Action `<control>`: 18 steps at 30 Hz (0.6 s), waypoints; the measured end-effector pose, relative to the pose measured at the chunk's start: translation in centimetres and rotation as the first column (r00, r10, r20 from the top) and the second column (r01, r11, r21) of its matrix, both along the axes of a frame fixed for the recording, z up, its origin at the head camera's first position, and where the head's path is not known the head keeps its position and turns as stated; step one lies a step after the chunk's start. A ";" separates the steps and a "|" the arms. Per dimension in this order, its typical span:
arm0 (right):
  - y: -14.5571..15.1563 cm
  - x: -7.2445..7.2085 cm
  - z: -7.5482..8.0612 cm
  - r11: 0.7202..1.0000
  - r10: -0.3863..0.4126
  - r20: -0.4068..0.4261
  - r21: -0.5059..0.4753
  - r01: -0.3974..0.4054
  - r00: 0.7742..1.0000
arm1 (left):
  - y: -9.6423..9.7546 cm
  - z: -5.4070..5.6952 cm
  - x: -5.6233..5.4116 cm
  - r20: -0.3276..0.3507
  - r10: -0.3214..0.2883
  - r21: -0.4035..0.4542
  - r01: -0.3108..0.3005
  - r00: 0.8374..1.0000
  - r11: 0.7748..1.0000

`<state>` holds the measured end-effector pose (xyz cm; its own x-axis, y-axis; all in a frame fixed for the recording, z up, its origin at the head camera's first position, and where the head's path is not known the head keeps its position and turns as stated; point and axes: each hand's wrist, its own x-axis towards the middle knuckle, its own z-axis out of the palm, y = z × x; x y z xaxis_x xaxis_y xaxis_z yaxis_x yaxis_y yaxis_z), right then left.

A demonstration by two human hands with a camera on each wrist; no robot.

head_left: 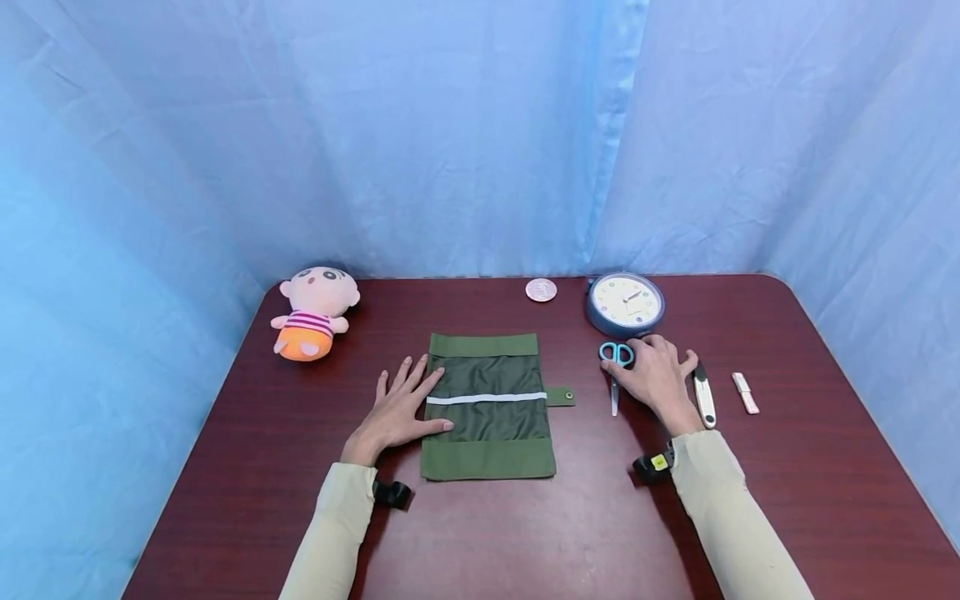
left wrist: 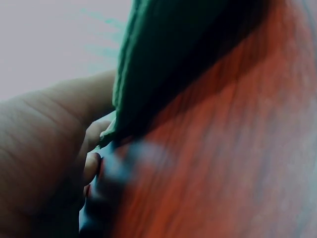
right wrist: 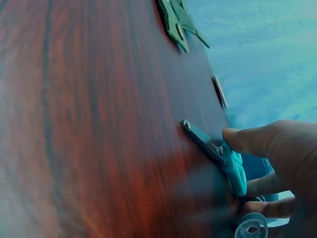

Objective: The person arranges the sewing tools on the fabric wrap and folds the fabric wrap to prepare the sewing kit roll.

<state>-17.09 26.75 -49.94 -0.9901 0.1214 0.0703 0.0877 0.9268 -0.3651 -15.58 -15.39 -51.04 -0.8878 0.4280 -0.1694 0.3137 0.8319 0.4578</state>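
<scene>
My left hand lies with fingers spread along the left edge of a green cloth tool roll, which is unfolded flat with a white elastic band across it. In the left wrist view the thumb overlaps the edge of the green cloth. Small scissors with light blue handles lie blades toward me, and my right hand pinches their handles between thumb and fingers. The right wrist view has the thumb against one side of the scissors and fingertips at the other. A white cutter with a black end lies beside the right hand.
A blue round clock stands just behind the right hand. A pink round badge lies near the back edge. At the far left sits a plush doll; a small white and pink stick lies far right. Blue curtains surround the table.
</scene>
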 end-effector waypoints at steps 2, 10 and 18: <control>-0.1 0.0 -0.1 1.000 -0.004 -0.009 -0.007 0.004 1.000 | 0.0 0.0 0.0 -0.003 -0.001 0.005 0.001 1.000 1.000; -0.4 0.0 0.0 0.999 -0.010 -0.043 -0.039 0.008 0.999 | 0.1 -0.2 -0.1 -0.011 -0.006 -0.011 0.006 1.000 1.000; -1.1 -0.1 0.2 0.999 0.038 -0.116 -0.020 -0.040 0.993 | 0.0 -0.2 -0.1 -0.010 -0.004 -0.010 0.003 1.000 1.000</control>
